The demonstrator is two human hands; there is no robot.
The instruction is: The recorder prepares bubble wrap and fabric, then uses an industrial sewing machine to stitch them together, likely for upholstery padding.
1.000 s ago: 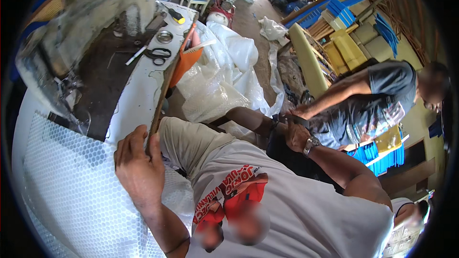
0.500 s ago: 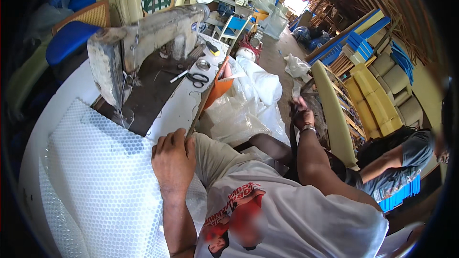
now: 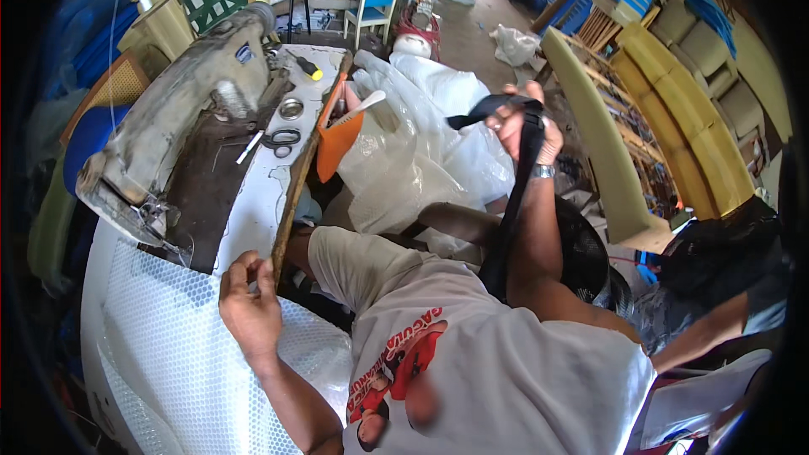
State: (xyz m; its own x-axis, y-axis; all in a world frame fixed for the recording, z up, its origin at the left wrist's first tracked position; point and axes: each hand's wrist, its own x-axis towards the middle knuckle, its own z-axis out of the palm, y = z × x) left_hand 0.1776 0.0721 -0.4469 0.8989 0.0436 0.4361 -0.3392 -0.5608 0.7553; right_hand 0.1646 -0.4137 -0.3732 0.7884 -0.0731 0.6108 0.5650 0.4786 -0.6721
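Observation:
My right hand [image 3: 529,128] is raised on the right, its fingers closed around a black strap [image 3: 529,147] that hangs down along my forearm. Over the near corner of the sewing table [image 3: 253,219] is my left hand [image 3: 253,312], loosely curled, fingers apart, nothing visible in it. Beneath it, bubble wrap [image 3: 177,329] covers the near part of the table. An old, worn sewing machine [image 3: 185,93] stands to the left. Dark-handled scissors [image 3: 282,141], a white stick [image 3: 250,147], a round metal piece [image 3: 291,109] and a yellow-and-black screwdriver [image 3: 310,69] lie beside it.
An orange pouch [image 3: 340,141] hangs at the table's right edge. Clear plastic sheeting [image 3: 388,168] is heaped beyond my knee. A padded yellowish panel [image 3: 590,135] and a long yellow cushion [image 3: 674,109] stand right. Another person's arm [image 3: 704,333] shows at lower right.
My right hand has risen and come up with the black strap. My left hand has shifted left and its fingers have curled. The view has turned, so the machine appears farther left.

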